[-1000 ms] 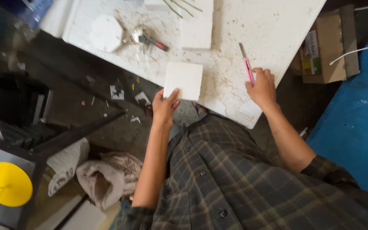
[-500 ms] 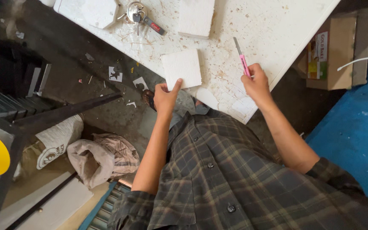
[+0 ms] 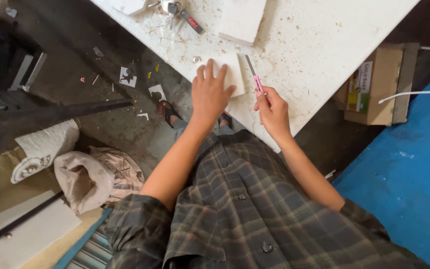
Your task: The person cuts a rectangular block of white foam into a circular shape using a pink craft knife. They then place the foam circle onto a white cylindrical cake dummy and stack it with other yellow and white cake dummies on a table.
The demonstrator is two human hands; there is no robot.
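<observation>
- Pinching a pink-handled craft knife [image 3: 253, 76], the right hand [image 3: 273, 110] has its fingers closed round the handle, blade beside the foam.
- Left hand [image 3: 211, 92] lies flat, fingers spread, pinning a small white foam square [image 3: 233, 73] at the table [image 3: 324, 45] edge.
- It looks light, stiff and crumbly; best held flat, by the edges.
- Farther off lie a thicker foam block [image 3: 242, 20] and keys [image 3: 175, 9].

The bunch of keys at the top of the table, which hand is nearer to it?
Left. The left hand lies flat on the small white block, just below the keys. The right hand, holding the pink cutter, is farther right.

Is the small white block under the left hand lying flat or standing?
Flat: the white block lies on the table, left hand spread on top.
</observation>
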